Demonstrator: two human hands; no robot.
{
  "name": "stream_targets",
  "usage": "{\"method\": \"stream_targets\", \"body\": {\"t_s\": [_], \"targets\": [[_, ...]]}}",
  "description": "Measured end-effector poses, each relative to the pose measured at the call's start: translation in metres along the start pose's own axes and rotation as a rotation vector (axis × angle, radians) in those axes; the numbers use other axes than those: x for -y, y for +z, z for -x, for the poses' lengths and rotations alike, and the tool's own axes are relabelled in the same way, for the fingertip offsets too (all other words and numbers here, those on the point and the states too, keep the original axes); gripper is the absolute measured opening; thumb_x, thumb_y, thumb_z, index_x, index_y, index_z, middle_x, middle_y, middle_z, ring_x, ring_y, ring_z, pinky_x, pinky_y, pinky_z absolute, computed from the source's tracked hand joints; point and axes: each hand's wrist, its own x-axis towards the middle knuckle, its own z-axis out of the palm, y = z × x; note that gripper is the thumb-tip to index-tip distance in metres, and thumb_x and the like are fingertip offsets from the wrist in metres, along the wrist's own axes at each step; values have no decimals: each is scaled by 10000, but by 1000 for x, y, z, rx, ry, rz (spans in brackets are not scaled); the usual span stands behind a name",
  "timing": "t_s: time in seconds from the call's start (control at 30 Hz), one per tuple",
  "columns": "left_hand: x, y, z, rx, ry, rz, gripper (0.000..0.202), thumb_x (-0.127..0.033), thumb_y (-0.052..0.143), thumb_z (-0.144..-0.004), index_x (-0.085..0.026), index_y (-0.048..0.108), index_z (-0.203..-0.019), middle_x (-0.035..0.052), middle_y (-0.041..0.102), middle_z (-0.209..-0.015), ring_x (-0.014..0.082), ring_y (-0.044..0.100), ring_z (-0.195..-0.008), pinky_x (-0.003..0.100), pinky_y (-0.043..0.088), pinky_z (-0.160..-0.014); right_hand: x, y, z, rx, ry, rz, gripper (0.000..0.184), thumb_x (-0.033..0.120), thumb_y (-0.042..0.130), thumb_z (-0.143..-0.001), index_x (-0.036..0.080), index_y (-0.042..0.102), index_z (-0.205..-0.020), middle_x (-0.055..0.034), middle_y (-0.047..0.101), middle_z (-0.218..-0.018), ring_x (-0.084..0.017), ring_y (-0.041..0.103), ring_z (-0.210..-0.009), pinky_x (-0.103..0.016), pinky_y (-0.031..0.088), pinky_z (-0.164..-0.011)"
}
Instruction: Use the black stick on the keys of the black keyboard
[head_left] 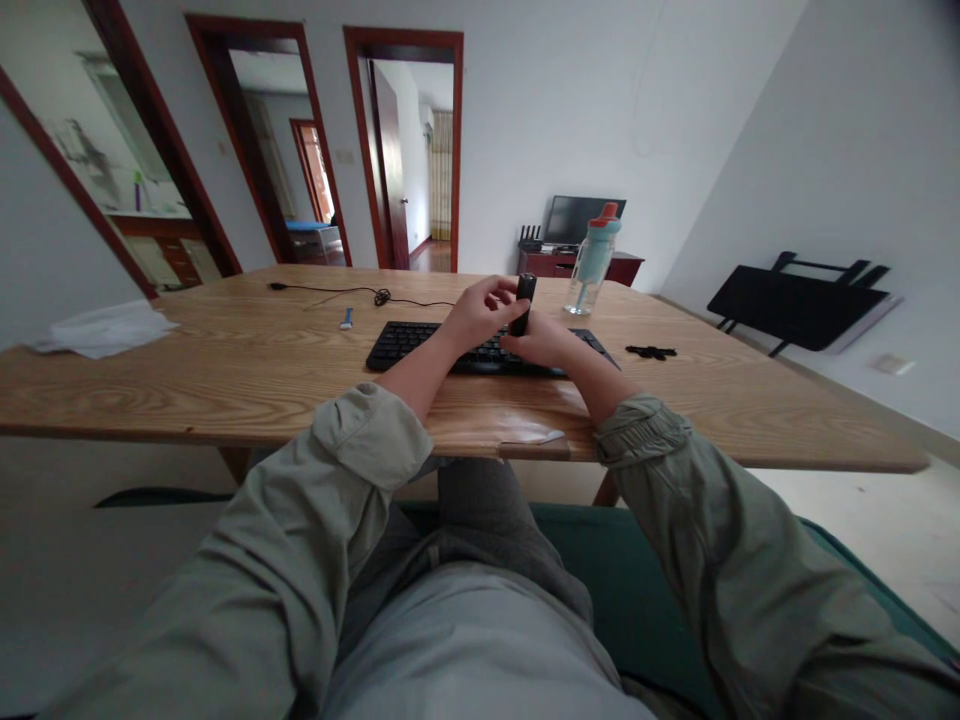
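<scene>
Both of my hands meet over a black keyboard (420,345) lying on the wooden table (225,370). My right hand (544,342) grips the lower part of a small black cylindrical object (523,300), held upright. My left hand (480,310) curls around its upper part, fingers touching the top. What the black object is cannot be told from here.
A clear bottle with a teal sleeve and orange cap (594,260) stands behind the keyboard to the right. A small black piece (651,351) lies at the right, a black cable (337,292) and small blue item (346,319) at the left, white cloth (101,328) at the far left.
</scene>
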Motion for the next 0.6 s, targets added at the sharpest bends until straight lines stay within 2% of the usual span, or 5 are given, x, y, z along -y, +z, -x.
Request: {"method": "stream_targets", "body": {"t_s": [0.07, 0.17, 0.27, 0.43, 0.6], "targets": [[-5, 7, -5, -64, 4, 43, 305, -359, 723, -893, -157, 705, -1120, 54, 734, -967, 141, 629, -779, 270, 510, -728, 0, 0, 0, -33, -22, -13, 678, 191, 675, -783, 150, 600, -1456, -157, 669, -1426, -336, 592, -1363, -488, 457, -1188], [-9, 13, -8, -24, 30, 51, 344, -366, 743, -873, -149, 702, -1136, 71, 738, -1022, 145, 631, -806, 276, 511, -746, 3, -2, 0, -41, -63, -41, 679, 197, 672, -786, 156, 596, -1459, -158, 661, -1424, -320, 567, -1389, -480, 446, -1198], [-6, 8, -4, 46, 45, 25, 402, -382, 754, -857, -142, 704, -1176, 72, 739, -1017, 151, 631, -802, 287, 506, -755, 9, -5, 2, -20, -38, -53, 501, 189, 658, -785, 183, 684, -1285, -128, 731, -1245, -309, 629, -1265, -466, 502, -1122], [8, -17, 0, 91, 17, -31, 426, -471, 652, -935, -136, 720, -1190, 102, 752, -1064, 179, 646, -864, 316, 508, -803, 17, -9, 8, 56, 209, 21, 81, 204, 660, -789, 180, 661, -866, -73, 711, -849, -236, 640, -817, -374, 548, -795], [23, -42, 3, 159, -37, -188, 432, -501, 564, -969, -129, 758, -1071, 106, 773, -1045, 212, 657, -916, 355, 504, -877, 20, -8, 8, 84, 275, 65, 74, 213, 678, -803, 190, 620, -762, -40, 665, -765, -193, 588, -737, -336, 495, -735]]}}
